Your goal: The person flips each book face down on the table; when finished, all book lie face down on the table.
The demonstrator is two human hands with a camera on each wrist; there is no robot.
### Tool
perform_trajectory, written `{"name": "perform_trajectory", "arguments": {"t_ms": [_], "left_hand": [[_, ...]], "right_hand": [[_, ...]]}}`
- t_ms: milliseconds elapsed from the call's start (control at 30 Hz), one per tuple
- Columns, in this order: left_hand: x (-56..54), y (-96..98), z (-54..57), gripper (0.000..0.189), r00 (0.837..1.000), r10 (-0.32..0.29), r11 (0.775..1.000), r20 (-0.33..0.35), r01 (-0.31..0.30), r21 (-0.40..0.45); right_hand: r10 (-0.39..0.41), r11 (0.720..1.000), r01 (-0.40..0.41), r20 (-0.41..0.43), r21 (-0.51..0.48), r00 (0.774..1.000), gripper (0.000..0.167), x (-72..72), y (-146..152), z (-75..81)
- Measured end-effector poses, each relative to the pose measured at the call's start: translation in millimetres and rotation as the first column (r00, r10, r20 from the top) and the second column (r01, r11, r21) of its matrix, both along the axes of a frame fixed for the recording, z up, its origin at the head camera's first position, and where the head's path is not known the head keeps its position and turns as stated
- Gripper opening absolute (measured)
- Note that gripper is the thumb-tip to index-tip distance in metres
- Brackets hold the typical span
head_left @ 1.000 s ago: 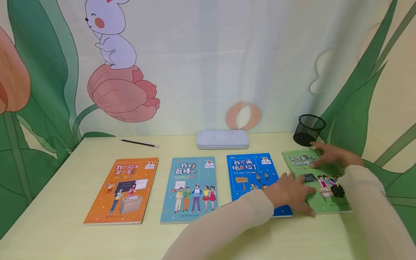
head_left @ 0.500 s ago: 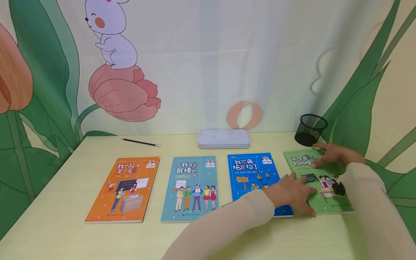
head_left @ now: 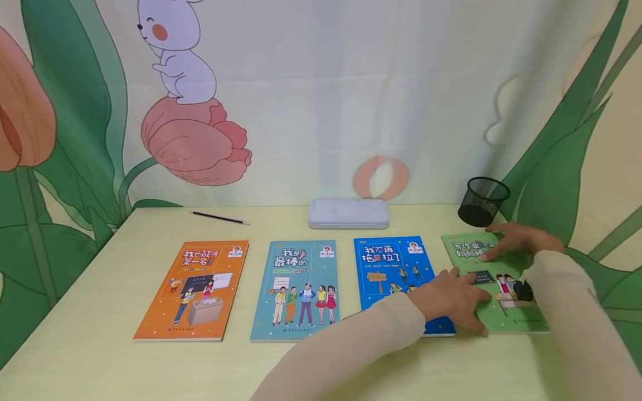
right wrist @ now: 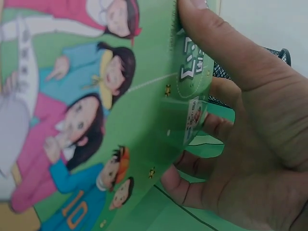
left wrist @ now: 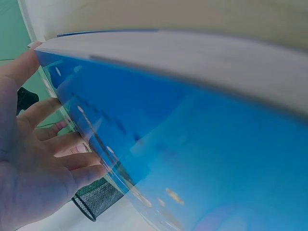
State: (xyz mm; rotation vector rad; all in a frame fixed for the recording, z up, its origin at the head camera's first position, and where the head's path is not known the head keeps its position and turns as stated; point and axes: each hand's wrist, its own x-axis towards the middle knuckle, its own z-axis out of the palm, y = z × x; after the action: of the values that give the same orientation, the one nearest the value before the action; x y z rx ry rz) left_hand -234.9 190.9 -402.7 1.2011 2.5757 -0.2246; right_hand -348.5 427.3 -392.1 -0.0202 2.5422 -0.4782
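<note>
Far right on the table lies a green book (head_left: 521,320), its cover facing up. My right hand (head_left: 526,240) holds its upper right part; in the right wrist view the thumb lies on the cover and the fingers bend around the edge. My left hand (head_left: 458,301) spans the narrow strip between the green book and a blue book (head_left: 381,262), fingers spread and fairly straight. In the left wrist view its thumb and fingertips touch along the blue book's edge. The left forearm covers the blue book's lower part.
A teal book (head_left: 296,278) and an orange book (head_left: 195,289) continue the row leftward. Behind them are a black pencil (head_left: 220,218) and a pale pencil case (head_left: 348,214). A black mesh pen holder (head_left: 484,201) stands just beyond the green book, before a printed curtain (head_left: 281,83).
The whole scene sits slightly further right in the head view. Both hands stay at the green book, which has shifted very slightly right and nearer relative to the other books.
</note>
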Motion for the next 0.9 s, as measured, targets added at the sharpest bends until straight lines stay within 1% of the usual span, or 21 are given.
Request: {"name": "perform_trajectory", "arguments": {"t_ms": [233, 500, 767, 900], "left_hand": [[1.3, 0.1, 1.0, 0.070, 1.000, 0.006, 1.000, -0.006, -0.006, -0.004], [1.0, 0.1, 3.7, 0.070, 1.000, 0.019, 1.000, -0.018, -0.020, -0.018], [3.7, 2.5, 4.2, 0.069, 1.000, 0.022, 1.000, -0.012, -0.022, -0.020], [4.4, 2.4, 4.9, 0.069, 1.000, 0.022, 1.000, -0.023, -0.022, -0.022]], "right_hand": [[0.002, 1.000, -0.002, -0.039, -0.013, 0.999, 0.114, -0.2, 1.3, -3.9], [-0.037, 0.997, 0.032, -0.075, -0.071, 0.996, 0.115, -1.0, 0.0, -6.2], [-0.019, 1.000, 0.017, -0.084, -0.027, 0.996, 0.111, 6.3, -2.2, 0.5], [-0.029, 0.999, 0.026, -0.086, -0.036, 0.996, 0.109, 7.3, -1.9, 1.7]]}}
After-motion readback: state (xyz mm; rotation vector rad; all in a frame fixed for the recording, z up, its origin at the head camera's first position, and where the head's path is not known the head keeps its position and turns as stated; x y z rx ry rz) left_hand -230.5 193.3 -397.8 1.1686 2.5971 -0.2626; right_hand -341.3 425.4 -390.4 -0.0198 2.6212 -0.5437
